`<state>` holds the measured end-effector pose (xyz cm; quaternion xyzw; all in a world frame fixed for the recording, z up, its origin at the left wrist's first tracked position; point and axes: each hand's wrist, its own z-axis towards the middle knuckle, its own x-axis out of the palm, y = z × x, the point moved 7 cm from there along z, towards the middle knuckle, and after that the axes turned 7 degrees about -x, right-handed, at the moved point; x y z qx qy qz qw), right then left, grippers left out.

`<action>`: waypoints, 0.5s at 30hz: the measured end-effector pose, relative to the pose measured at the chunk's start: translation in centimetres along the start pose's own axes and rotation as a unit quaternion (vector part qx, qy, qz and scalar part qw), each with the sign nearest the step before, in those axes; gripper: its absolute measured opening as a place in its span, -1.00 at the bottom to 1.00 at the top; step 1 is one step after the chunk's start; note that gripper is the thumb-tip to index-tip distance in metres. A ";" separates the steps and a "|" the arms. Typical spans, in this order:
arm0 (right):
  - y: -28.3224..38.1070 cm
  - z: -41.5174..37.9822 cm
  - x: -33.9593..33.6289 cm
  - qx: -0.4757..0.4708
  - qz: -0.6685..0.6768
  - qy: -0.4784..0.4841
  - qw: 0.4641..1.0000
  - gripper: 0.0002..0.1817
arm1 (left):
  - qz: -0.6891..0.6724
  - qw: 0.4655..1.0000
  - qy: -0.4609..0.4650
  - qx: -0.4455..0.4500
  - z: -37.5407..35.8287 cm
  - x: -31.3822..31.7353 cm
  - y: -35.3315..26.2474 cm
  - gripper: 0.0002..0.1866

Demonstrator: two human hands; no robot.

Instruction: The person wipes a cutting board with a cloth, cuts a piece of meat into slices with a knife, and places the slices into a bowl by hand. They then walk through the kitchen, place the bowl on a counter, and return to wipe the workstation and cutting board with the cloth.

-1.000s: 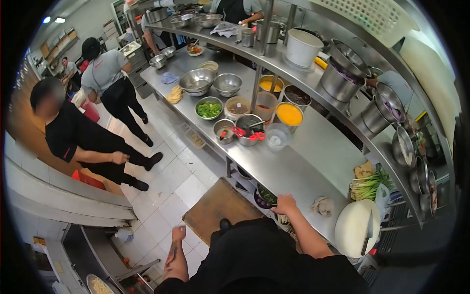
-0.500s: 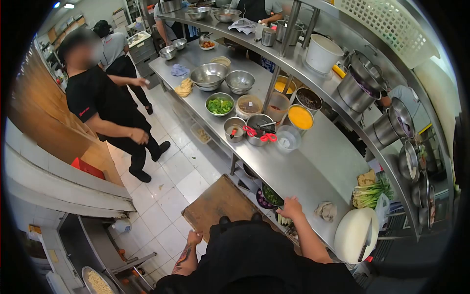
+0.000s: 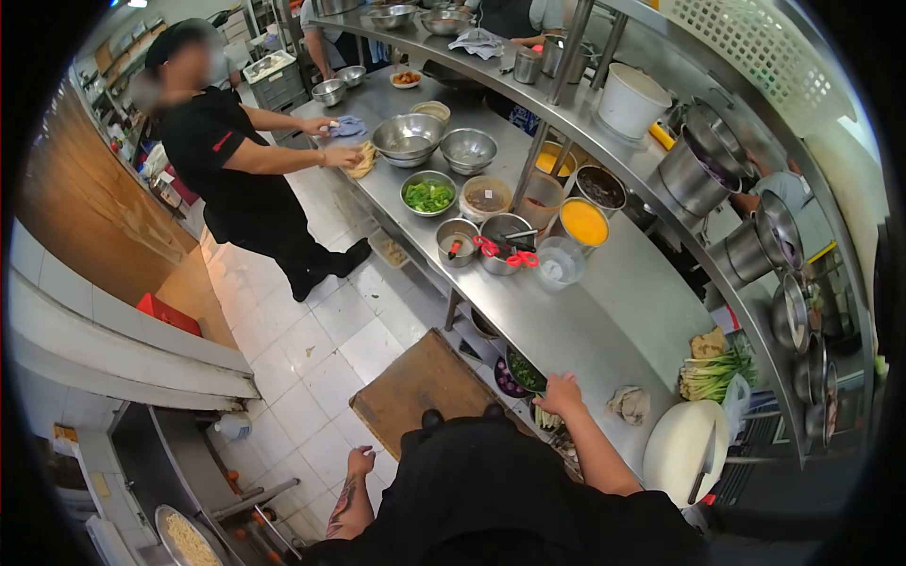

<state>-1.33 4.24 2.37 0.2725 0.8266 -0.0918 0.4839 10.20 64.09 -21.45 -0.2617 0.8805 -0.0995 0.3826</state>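
Observation:
My left hand (image 3: 360,460) hangs low over the floor, beside the brown mat (image 3: 408,389); its fingers are curled, and what they hold, if anything, is too small to name. My right hand (image 3: 562,394) rests on the near edge of the steel table (image 3: 613,330) with its fingers apart, holding nothing. Just left of it, below the tabletop, are a bowl of chopped greens (image 3: 522,370) and a bowl of purple pieces (image 3: 508,379). A crumpled cloth (image 3: 629,405) lies right of my right hand, near a round white board (image 3: 681,451) with a knife (image 3: 702,472).
A co-worker in black (image 3: 231,160) stands at the table's far left end, hands by the cloths. Along the table are steel bowls (image 3: 408,139), a bowl of green peppers (image 3: 427,194), a tub of yellow liquid (image 3: 584,223) and red-handled scissors (image 3: 522,258). A shelf (image 3: 651,193) curves above.
The co-worker in black has stepped to the table and reached both hands to the cloths on it. My left hand has moved slightly left and down. My right hand stays at the table edge.

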 end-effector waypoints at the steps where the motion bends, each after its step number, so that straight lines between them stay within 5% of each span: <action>1: 0.0 -0.1 -0.1 0.006 0.006 0.002 1.000 -0.19 | 0.001 0.999 -0.025 0.037 0.1 -0.3 -1.6 -0.61; 8: -0.1 -0.7 -0.1 0.013 0.012 -0.025 1.000 -0.21 | -0.013 0.992 -0.024 0.119 0.4 0.4 -7.5 -0.62; 15: -1.5 -1.4 0.8 0.010 0.033 -0.048 0.998 -0.25 | 0.022 0.997 0.050 0.060 0.0 2.2 -5.2 -0.60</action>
